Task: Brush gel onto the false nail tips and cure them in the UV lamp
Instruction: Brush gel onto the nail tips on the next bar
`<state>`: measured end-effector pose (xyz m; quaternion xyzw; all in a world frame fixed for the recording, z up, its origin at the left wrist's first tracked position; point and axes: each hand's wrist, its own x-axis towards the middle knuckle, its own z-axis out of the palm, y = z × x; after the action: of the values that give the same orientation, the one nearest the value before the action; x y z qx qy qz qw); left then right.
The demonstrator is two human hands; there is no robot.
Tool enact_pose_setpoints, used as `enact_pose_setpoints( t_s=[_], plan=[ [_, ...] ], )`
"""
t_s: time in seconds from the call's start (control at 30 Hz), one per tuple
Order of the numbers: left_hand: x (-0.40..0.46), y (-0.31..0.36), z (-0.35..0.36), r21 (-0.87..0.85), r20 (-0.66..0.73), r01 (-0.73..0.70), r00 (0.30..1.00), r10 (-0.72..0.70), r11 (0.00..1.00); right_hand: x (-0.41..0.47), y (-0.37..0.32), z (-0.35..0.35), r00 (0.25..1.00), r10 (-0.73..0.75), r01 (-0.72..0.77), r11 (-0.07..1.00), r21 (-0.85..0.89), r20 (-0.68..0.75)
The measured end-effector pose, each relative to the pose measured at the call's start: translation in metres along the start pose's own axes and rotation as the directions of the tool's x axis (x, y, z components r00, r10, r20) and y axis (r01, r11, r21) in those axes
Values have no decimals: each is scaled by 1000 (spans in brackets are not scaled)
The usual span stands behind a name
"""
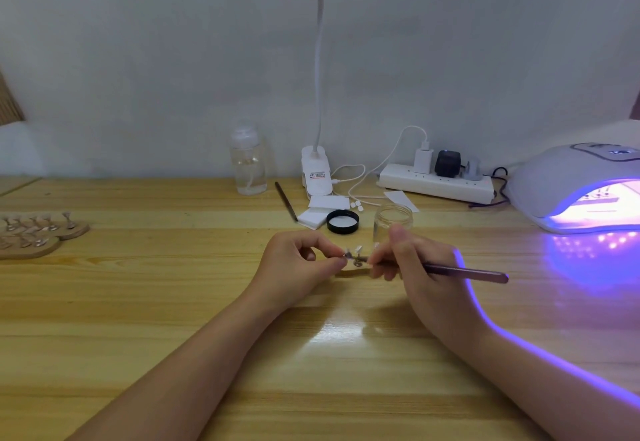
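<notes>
Nearest me, my left hand (298, 260) pinches the small wooden stand (353, 270) carrying the nail tips (356, 250), while my right hand (412, 260) grips the brush (464, 271) pen-style, its bristles at the tips. A slip of the brush could smear gel onto the clip. Just beyond, the open jar (393, 222) could be knocked over. Far right, the UV lamp (568, 184) glows.

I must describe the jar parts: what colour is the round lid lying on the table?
Black rim with a pale inside, seen in the head view: the lid.
</notes>
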<state>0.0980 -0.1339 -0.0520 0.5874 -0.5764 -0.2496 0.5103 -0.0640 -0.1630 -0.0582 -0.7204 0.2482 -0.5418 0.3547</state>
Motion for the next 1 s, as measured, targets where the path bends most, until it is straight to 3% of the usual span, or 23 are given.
enact_pose_setpoints(
  t_s=[0.07,0.17,0.33,0.47,0.7,0.8,1.0],
  plan=[
    [-1,1,0,-10,-4,12,1000,-12,1000,-2,-3,0,1000,21,-21,999,41,14],
    [-1,1,0,-24,-6,27,1000,-27,999,-3,-4,-2,997,-70,72,997,35,-40],
    [0,1,-1,-38,-11,24,1000,-25,999,2,-3,-4,999,7,-11,995,-103,-42],
    [0,1,-1,-40,-15,18,1000,-19,999,1,-3,-3,998,-52,56,977,-205,26],
    [3,-1,0,-24,-30,16,999,-17,1000,-2,-2,-2,1000,-6,7,999,-51,10],
    [2,-2,0,-20,-26,20,999,-21,1000,0,0,-3,998,-63,63,994,-93,-4],
    [2,-2,1,-14,-32,25,999,-26,1000,-1,0,-2,999,-17,15,999,-34,-34]
  ],
)
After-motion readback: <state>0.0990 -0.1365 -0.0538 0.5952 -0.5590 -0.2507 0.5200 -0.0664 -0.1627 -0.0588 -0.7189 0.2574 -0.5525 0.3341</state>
